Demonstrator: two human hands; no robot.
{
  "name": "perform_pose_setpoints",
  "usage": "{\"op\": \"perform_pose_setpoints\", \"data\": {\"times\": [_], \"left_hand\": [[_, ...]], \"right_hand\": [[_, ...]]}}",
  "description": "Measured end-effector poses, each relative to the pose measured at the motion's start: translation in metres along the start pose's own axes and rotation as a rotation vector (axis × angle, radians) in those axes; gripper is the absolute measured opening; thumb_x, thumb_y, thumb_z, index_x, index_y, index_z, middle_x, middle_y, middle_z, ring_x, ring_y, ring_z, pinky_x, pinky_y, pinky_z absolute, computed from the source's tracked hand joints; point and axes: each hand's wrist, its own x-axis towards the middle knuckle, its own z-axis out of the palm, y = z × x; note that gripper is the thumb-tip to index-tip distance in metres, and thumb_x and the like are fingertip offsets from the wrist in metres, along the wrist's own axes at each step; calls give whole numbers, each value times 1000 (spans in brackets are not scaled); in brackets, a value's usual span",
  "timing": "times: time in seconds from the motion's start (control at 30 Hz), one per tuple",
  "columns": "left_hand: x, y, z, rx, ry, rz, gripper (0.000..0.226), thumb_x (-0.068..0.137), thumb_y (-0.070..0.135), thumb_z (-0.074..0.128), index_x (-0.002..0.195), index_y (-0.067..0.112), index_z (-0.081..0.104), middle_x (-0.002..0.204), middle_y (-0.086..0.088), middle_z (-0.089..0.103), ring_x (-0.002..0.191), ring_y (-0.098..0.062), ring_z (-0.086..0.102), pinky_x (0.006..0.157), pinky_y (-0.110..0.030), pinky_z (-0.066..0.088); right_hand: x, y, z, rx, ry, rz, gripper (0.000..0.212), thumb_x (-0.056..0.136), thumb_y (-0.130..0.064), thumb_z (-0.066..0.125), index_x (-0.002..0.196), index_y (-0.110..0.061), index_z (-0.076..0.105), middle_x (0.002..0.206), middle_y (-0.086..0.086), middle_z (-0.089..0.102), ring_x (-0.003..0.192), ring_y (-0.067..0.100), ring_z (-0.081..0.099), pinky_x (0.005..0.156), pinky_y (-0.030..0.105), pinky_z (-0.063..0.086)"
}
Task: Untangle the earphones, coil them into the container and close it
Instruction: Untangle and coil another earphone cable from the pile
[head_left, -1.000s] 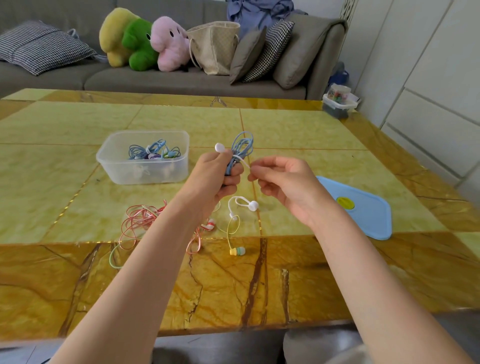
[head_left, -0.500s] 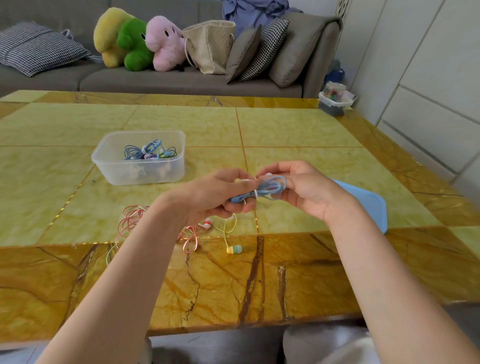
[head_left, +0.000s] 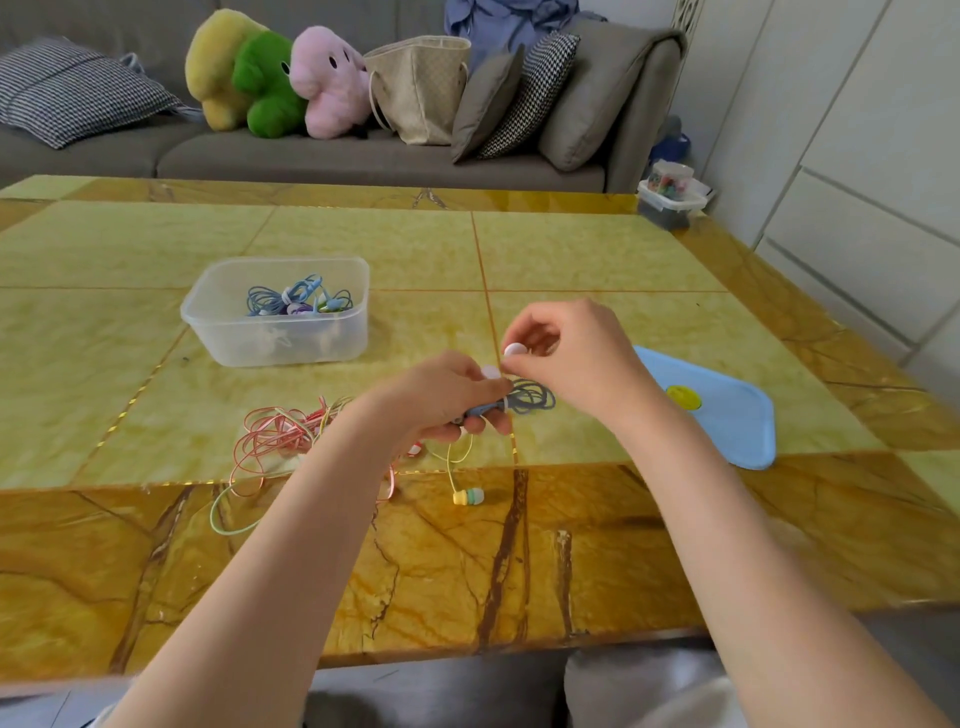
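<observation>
My left hand (head_left: 449, 397) grips a coiled bundle of blue earphones (head_left: 530, 399) just above the table, its loops sticking out to the right. My right hand (head_left: 571, 358) pinches one white earbud (head_left: 514, 349) of that pair right above the bundle. A clear plastic container (head_left: 280, 338) stands to the back left with several coiled blue earphones inside. Its blue lid (head_left: 727, 415) with a yellow dot lies flat to the right. A tangle of pink earphones (head_left: 275, 436) lies under my left forearm, partly hidden. A yellow-green earbud (head_left: 469, 497) rests near the front.
The yellow marble table (head_left: 597, 249) reaches back to a grey sofa (head_left: 337, 156) with plush toys, cushions and a bag. A small lidded box (head_left: 670, 200) stands off the table's far right corner. White cabinets line the right wall.
Both hands dropped from mid-air toward the table with the blue bundle. My right hand came in, then took one white earbud and lifted it above the coil.
</observation>
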Motion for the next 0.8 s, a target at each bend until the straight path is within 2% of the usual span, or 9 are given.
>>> {"op": "perform_pose_setpoints", "data": {"times": [0.07,0.13,0.27,0.4,0.5,0.57,0.67,0.73,0.8], "left_hand": [[3,0,1,-164,50,13,19,96,21,49,83,8,51,63,0,59,43,-4,38,35,-11,24],[6,0,0,-431,69,45,19,97,15,47,82,6,53,65,-3,55,40,-2,37,34,-11,22],[10,-1,-3,-820,95,58,16,96,13,48,84,5,54,57,-1,58,46,-4,42,37,-12,30],[14,-2,3,-903,129,94,20,97,22,47,82,9,53,53,3,49,49,-5,42,47,-16,41],[14,-2,4,-994,121,143,17,95,24,49,105,11,53,73,1,61,62,-7,56,63,-23,48],[14,-1,3,-1034,102,183,21,94,25,50,112,13,51,81,2,63,70,-8,58,67,-24,48],[13,-2,0,-1059,100,209,10,92,25,54,92,15,53,77,2,61,66,-7,55,62,-20,46],[13,-2,-1,-1058,111,225,16,90,22,57,76,16,51,71,1,57,66,-6,53,57,-16,43],[13,-3,-2,-1014,159,252,21,88,17,60,70,15,49,64,2,57,67,-6,56,57,-16,42]], "right_hand": [[-1,-4,6,-64,62,-104,15,76,-5,68,69,-16,63,63,-12,55,58,4,49,57,12,38],[1,-4,8,-49,144,-172,12,75,-3,70,70,-11,63,67,-8,54,60,6,48,59,16,38],[1,-5,9,47,227,-200,14,73,-3,73,68,-11,62,69,-5,59,62,10,55,58,16,42],[0,-4,13,149,214,-113,18,76,-4,72,67,-15,60,59,-12,58,54,7,57,54,12,43],[1,-4,11,425,179,38,18,80,-2,67,71,-16,60,58,-4,59,46,5,55,49,18,44],[1,-4,9,614,133,125,13,82,0,64,77,-11,63,57,1,57,46,6,53,48,19,43],[0,-2,8,791,63,223,9,83,1,63,85,-7,65,61,4,56,48,7,51,49,17,42],[0,0,6,859,43,279,9,83,1,63,85,-8,66,65,5,56,49,7,50,49,17,41],[1,3,4,895,49,306,10,83,0,64,83,-9,67,65,2,56,49,6,49,49,16,40]]}}
